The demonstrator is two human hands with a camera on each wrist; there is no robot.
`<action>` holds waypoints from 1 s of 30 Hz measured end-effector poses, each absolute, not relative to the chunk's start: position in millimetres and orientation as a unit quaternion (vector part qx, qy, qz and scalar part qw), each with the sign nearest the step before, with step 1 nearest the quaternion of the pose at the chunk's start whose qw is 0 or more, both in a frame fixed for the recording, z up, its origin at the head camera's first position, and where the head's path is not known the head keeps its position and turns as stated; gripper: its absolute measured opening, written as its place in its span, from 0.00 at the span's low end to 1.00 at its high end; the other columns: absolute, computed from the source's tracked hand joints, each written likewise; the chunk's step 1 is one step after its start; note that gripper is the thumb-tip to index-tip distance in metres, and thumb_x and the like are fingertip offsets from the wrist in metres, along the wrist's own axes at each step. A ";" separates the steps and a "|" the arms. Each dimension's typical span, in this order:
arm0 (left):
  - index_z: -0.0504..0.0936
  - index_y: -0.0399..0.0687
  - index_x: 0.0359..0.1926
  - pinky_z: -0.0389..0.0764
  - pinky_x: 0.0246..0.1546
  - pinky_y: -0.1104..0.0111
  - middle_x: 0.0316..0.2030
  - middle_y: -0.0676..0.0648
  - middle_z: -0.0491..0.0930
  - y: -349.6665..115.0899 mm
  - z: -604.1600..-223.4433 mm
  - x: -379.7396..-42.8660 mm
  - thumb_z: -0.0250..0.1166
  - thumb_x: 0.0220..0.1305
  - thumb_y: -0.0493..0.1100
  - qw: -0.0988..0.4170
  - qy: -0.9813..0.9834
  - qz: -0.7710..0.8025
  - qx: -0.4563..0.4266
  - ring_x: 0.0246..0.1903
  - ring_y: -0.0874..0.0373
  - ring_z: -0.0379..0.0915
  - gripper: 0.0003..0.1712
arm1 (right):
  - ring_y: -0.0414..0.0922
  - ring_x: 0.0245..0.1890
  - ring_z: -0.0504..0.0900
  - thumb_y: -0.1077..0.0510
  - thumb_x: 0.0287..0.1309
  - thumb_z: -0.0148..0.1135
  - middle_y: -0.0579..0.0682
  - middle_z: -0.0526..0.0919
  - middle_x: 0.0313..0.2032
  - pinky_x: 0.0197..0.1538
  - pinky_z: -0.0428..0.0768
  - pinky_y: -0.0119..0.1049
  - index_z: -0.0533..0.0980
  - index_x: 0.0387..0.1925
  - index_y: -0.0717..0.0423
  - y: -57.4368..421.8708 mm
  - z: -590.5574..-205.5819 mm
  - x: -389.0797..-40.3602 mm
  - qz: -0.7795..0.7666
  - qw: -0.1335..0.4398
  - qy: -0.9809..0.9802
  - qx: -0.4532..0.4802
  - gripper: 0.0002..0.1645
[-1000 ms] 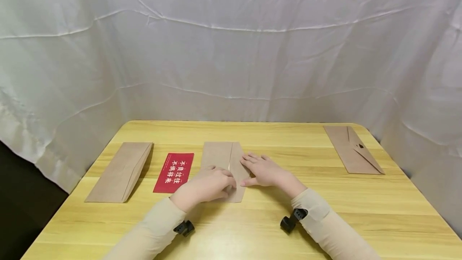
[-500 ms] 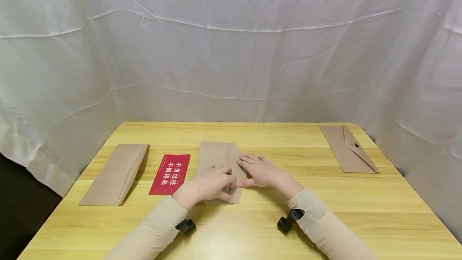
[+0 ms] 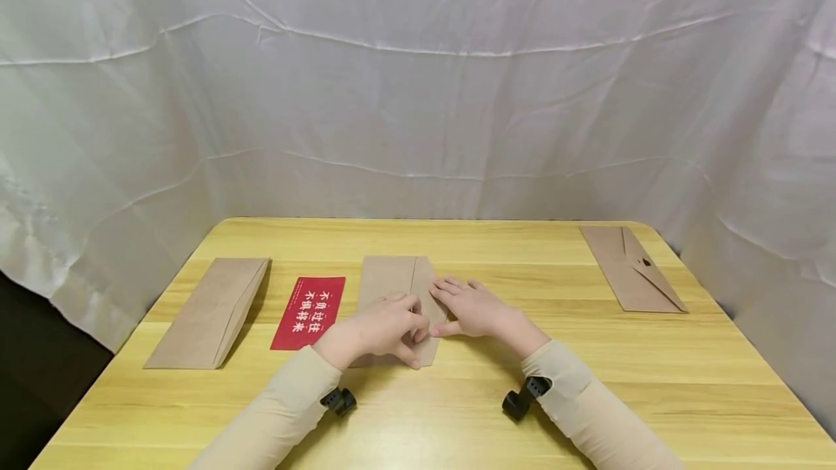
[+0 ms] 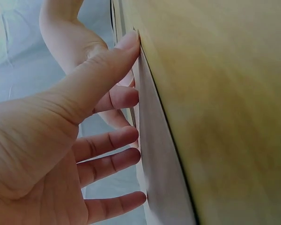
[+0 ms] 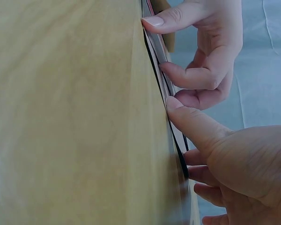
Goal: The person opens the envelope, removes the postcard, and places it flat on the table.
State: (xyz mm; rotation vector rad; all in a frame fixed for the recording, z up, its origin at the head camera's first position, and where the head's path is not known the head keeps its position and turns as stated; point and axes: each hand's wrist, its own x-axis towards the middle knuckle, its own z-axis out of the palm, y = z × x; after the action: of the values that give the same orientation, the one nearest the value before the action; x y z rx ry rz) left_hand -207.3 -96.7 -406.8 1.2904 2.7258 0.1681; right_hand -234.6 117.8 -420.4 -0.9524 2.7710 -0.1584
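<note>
A brown paper envelope (image 3: 387, 278) lies flat at the middle of the table, its pointed flap side toward the right. My left hand (image 3: 385, 328) rests its fingertips on the envelope, with the thumb (image 4: 128, 41) at the near edge. Seen from the right wrist, the left index finger (image 5: 192, 76) bends down to the paper. Over the flap at the right edge, my right hand (image 3: 472, 310) lies with fingers spread and extended. Its thumb (image 5: 196, 124) touches the envelope's border. Part of the envelope is hidden under the left hand.
A red card (image 3: 308, 313) with white characters lies just left of the envelope. Farther left is another brown envelope (image 3: 205, 314), slightly raised along its right side. At the back right lies a third envelope (image 3: 630, 270) with a small dark mark. White curtains (image 3: 418, 93) surround the wooden table (image 3: 457, 419).
My left hand has shifted slightly, its thumb drawing apart from the fingers toward the envelope's near edge. The right hand stays on the flap. The head view has turned slightly.
</note>
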 end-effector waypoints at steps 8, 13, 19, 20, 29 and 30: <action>0.75 0.59 0.27 0.70 0.42 0.66 0.40 0.57 0.71 -94.6 -406.8 -208.7 0.72 0.44 0.66 0.046 0.898 0.056 0.434 0.39 0.62 0.62 0.22 | 0.56 0.76 0.53 0.31 0.62 0.53 0.56 0.56 0.75 0.72 0.55 0.63 0.57 0.73 0.57 119.5 -421.9 -235.9 -0.056 0.105 0.940 -0.319 0.50; 0.73 0.59 0.27 0.75 0.52 0.57 0.35 0.60 0.72 -93.8 -406.2 -208.7 0.70 0.44 0.68 0.027 0.896 0.048 0.441 0.38 0.64 0.65 0.24 | 0.55 0.76 0.52 0.30 0.62 0.52 0.55 0.56 0.75 0.72 0.55 0.62 0.56 0.74 0.56 119.2 -422.0 -236.9 -0.050 0.109 0.941 -0.316 0.50; 0.71 0.58 0.25 0.72 0.61 0.47 0.25 0.61 0.71 -96.2 -401.2 -206.6 0.69 0.46 0.69 0.012 0.896 0.041 0.441 0.33 0.65 0.67 0.25 | 0.54 0.76 0.53 0.29 0.60 0.53 0.53 0.57 0.75 0.73 0.56 0.61 0.56 0.74 0.55 117.0 -422.1 -236.5 -0.037 0.105 0.943 -0.315 0.51; 0.72 0.58 0.25 0.71 0.62 0.47 0.25 0.61 0.71 -97.1 -400.5 -205.9 0.69 0.47 0.68 0.009 0.898 0.039 0.439 0.34 0.66 0.68 0.24 | 0.54 0.76 0.53 0.29 0.60 0.53 0.53 0.57 0.75 0.73 0.56 0.60 0.56 0.74 0.55 116.7 -422.2 -236.3 -0.036 0.103 0.943 -0.315 0.51; 0.84 0.65 0.32 0.70 0.63 0.47 0.34 0.60 0.75 -107.5 -399.0 -194.8 0.71 0.47 0.66 -0.038 0.892 0.022 0.449 0.45 0.61 0.71 0.17 | 0.54 0.76 0.54 0.28 0.60 0.53 0.53 0.57 0.74 0.73 0.57 0.58 0.56 0.74 0.55 116.4 -418.7 -233.6 -0.035 0.102 0.943 -0.314 0.52; 0.84 0.65 0.32 0.71 0.63 0.49 0.35 0.59 0.75 -108.3 -398.9 -194.0 0.72 0.46 0.66 -0.041 0.891 0.020 0.452 0.46 0.61 0.71 0.17 | 0.55 0.75 0.55 0.28 0.60 0.53 0.54 0.58 0.74 0.73 0.57 0.58 0.57 0.74 0.55 116.9 -418.7 -233.6 -0.036 0.101 0.943 -0.315 0.51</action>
State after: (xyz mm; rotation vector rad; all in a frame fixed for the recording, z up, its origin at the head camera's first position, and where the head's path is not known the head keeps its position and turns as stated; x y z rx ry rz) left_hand -194.0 -108.3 -398.9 1.4581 2.8744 0.0657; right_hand -233.6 116.9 -418.7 -0.9316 2.7867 -0.1052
